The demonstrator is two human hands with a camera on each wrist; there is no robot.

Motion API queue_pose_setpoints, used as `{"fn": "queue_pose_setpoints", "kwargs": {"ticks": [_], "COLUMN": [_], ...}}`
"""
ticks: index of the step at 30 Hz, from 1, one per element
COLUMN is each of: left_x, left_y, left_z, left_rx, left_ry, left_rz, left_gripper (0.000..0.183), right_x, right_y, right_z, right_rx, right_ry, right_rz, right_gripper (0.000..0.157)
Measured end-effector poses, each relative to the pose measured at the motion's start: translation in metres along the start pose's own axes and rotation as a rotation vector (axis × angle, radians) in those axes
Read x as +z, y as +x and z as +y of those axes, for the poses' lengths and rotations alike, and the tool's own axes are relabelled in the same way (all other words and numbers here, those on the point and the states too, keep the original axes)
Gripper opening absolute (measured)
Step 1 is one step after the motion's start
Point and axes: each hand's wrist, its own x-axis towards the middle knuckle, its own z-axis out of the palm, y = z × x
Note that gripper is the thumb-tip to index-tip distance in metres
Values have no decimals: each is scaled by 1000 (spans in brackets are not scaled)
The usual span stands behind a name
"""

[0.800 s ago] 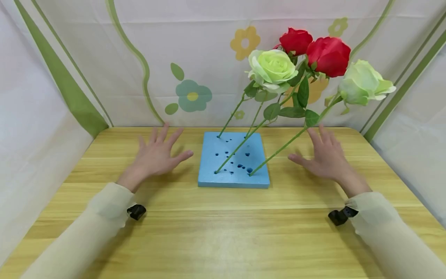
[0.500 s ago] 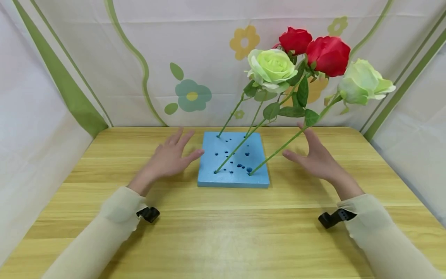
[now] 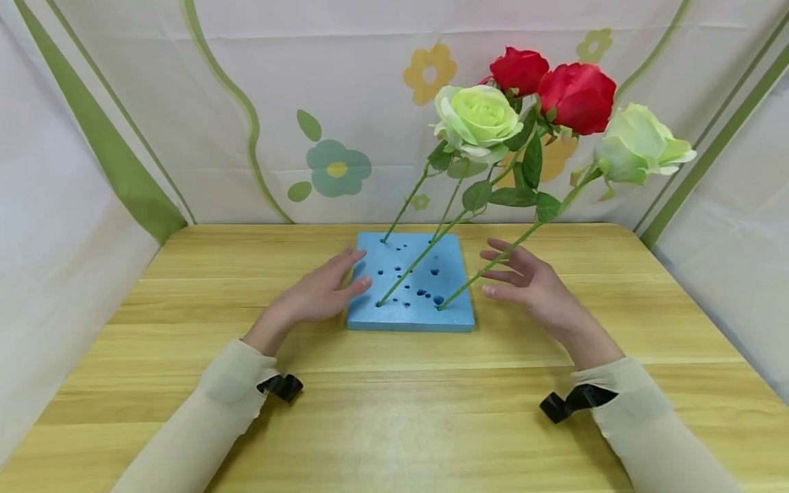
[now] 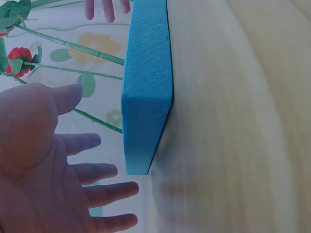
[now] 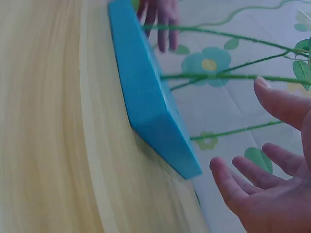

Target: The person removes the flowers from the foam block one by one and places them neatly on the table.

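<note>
A blue foam block (image 3: 409, 322) with many small holes lies on the wooden table. Stuck in it, leaning right, are stems of two red roses (image 3: 577, 100) and two pale green roses (image 3: 477, 122). My left hand (image 3: 317, 293) is spread at the block's left edge, thumb and forefinger overlapping it in the head view. In the left wrist view, its straight fingers (image 4: 104, 196) point along the block's side. To the right of the block, my right hand (image 3: 533, 281) hovers behind the front pale green rose's stem (image 3: 487, 268), fingers loosely bent and holding nothing.
The wooden table (image 3: 394, 411) reaches back to a white curtain (image 3: 345, 68) printed with flowers. White cloth (image 3: 55, 260) hangs at either side. The rose heads lean out beyond the block's right edge, above the right hand. A black wrist camera (image 3: 280, 387) sits at each cuff.
Both hands have moved inward from the sides toward the foam block. The right fingers have gone from spread to loosely bent. The roses and block stay in place.
</note>
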Motion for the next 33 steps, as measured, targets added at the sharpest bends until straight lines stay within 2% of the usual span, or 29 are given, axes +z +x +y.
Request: {"fn": "queue_pose_setpoints", "kwargs": {"ticks": [7,12,17,22,33], "left_x": [4,6,7,7,7], "left_y": [-1,-1,-5,-8,-7], "left_z": [-2,-2,-4,-5,-5], "left_rx": [-6,-4,-16,-57,-88], "left_ry": [14,47,89,66,59], "left_rz": [-32,-44,-73,-107,-123], "left_gripper": [75,77,76,78,79], "right_x": [14,23,31,37,38], "right_y": [-1,-2,-2,-2,-5], "right_z": [-5,-5,-3,-4,-9], "right_rx": [-2,-25,-43,-43,-130], "right_ry": [200,267,268,246,259], "right_rz": [87,118,110,113,163], "right_gripper": [58,43,33,25,4]}}
